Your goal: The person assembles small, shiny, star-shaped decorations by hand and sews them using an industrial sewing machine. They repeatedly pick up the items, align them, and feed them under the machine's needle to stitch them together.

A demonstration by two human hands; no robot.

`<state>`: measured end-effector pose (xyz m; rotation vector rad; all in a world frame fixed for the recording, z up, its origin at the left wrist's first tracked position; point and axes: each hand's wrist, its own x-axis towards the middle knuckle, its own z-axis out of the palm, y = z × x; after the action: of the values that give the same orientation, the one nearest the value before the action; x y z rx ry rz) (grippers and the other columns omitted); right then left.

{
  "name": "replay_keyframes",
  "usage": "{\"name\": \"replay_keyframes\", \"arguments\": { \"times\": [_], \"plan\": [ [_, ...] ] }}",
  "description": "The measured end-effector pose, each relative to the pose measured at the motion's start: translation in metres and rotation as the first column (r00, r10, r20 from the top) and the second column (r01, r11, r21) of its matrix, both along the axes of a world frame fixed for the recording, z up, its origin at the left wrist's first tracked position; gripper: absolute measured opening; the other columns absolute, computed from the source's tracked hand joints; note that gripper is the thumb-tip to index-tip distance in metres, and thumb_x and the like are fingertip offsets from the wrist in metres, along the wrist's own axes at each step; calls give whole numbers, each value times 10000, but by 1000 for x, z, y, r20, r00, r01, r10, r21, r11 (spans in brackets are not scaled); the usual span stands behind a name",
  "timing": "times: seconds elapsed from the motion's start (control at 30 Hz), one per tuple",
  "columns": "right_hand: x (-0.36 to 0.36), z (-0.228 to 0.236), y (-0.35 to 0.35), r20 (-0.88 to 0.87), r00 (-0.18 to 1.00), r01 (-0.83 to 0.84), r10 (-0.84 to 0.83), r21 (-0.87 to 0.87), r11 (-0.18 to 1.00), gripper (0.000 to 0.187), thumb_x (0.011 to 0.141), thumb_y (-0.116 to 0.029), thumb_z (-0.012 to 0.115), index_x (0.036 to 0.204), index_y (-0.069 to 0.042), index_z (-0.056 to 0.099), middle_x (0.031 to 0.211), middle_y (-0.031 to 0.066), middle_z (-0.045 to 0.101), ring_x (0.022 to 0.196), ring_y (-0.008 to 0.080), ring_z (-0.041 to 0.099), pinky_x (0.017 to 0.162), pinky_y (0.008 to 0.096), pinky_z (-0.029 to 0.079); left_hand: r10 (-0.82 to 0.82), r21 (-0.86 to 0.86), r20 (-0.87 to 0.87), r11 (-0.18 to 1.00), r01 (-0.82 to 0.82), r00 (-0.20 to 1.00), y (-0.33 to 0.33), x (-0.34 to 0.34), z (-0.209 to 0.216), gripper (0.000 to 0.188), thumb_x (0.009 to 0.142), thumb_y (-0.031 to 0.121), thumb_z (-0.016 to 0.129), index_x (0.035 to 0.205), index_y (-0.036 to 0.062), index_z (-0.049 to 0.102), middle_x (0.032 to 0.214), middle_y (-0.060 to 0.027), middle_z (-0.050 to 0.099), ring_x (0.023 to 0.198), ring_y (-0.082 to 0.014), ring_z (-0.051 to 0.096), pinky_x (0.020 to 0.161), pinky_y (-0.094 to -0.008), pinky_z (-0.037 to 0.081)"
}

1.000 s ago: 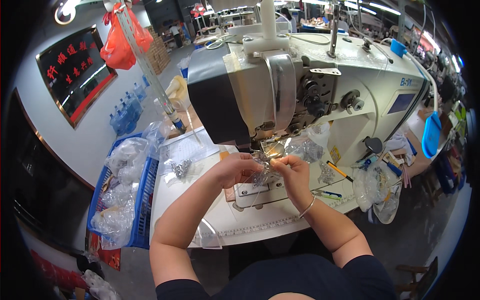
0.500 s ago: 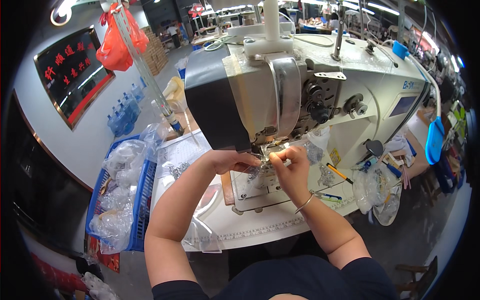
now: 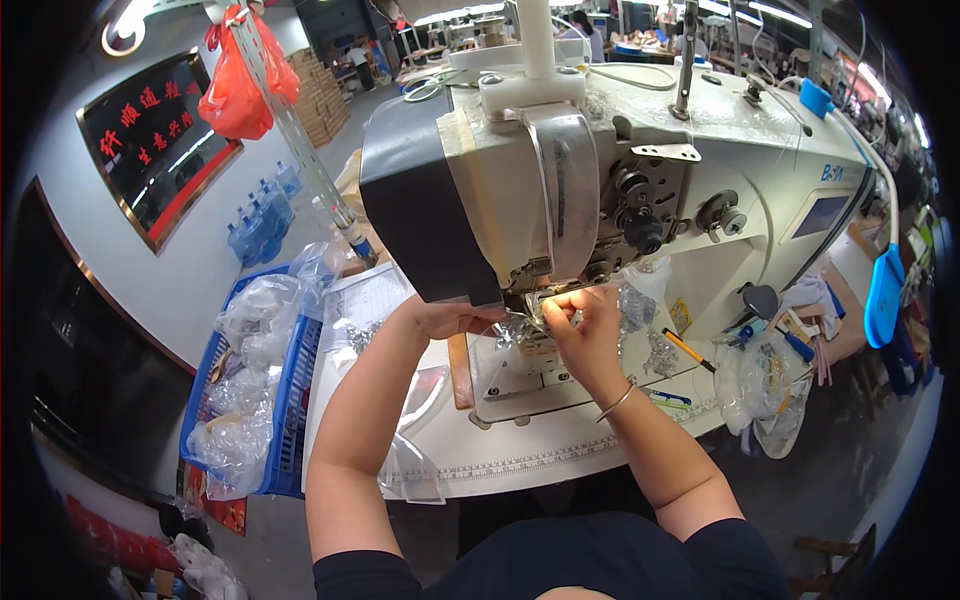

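A large white industrial sewing machine (image 3: 470, 130) with a dark end cover stands before me. Under its lit needle area lies a small shiny silvery piece (image 3: 512, 332), partly covered by my fingers; its exact kind cannot be made out. My left hand (image 3: 450, 318) reaches in from the left below the dark cover, its fingers closed at the piece's left edge and partly hidden. Opposite it, my right hand (image 3: 585, 325) pinches thumb and forefinger together at the piece's right side, close to the presser foot. A bracelet (image 3: 618, 402) circles my right wrist.
A blue basket (image 3: 296, 400) of clear plastic bags stands left of the table. Silvery pieces (image 3: 660, 355), an orange-and-black pen (image 3: 688, 350) and a green-blue tool (image 3: 670, 399) lie right of my hand. A ruler strip (image 3: 540, 462) runs along the front edge.
The view has shifted slightly. My left fingers have slipped farther under the dark cover, and the silvery piece shows more between the hands. My right hand keeps its pinch by the needle area.
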<state>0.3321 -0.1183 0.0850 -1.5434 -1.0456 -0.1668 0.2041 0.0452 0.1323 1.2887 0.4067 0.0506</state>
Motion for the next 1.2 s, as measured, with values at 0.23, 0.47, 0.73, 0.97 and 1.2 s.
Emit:
{"name": "replay_keyframes", "arguments": {
  "times": [0.23,0.47,0.73,0.97,1.2],
  "plan": [
    [1,-1,3,-110,993,42,-40,14,999,112,686,-153,692,721,-56,649,804,79,540,842,234,492,772,335,388,110,-74,-37,991,-112,993,-10,-2,1,313,750,-90,636,1022,54,578,839,-33,590,820,-179,620,789,-352,534],
    [4,-4,9,-215,977,1,1,6,1000,126,681,-183,677,718,-63,669,882,104,503,912,269,448,828,372,361,142,-81,-57,986,-147,988,-10,0,9,315,743,-101,625,1021,40,582,855,-52,598,814,-186,627,802,-366,542],
    [4,-4,8,-246,969,-30,27,-10,999,145,686,-175,668,723,-37,642,895,124,494,929,298,445,837,384,361,160,0,-57,987,-160,985,-11,0,11,312,742,-90,633,1026,31,583,895,-74,617,832,-209,635,806,-391,548],
    [7,-7,8,-229,973,-45,40,-20,999,131,695,-177,671,729,-55,640,904,121,493,934,292,441,846,380,355,151,-37,-44,988,-152,988,-10,0,11,326,741,-89,642,1036,30,574,874,-65,606,813,-202,630,803,-403,550],
    [6,-5,-4,-111,984,-137,139,28,990,97,722,-145,666,777,-75,628,979,122,509,1022,284,447,893,382,343,53,-74,-43,996,-56,998,-21,-10,2,429,733,-41,636,1146,-5,525,941,-86,605,874,-208,622,858,-354,504]
  ]
}}
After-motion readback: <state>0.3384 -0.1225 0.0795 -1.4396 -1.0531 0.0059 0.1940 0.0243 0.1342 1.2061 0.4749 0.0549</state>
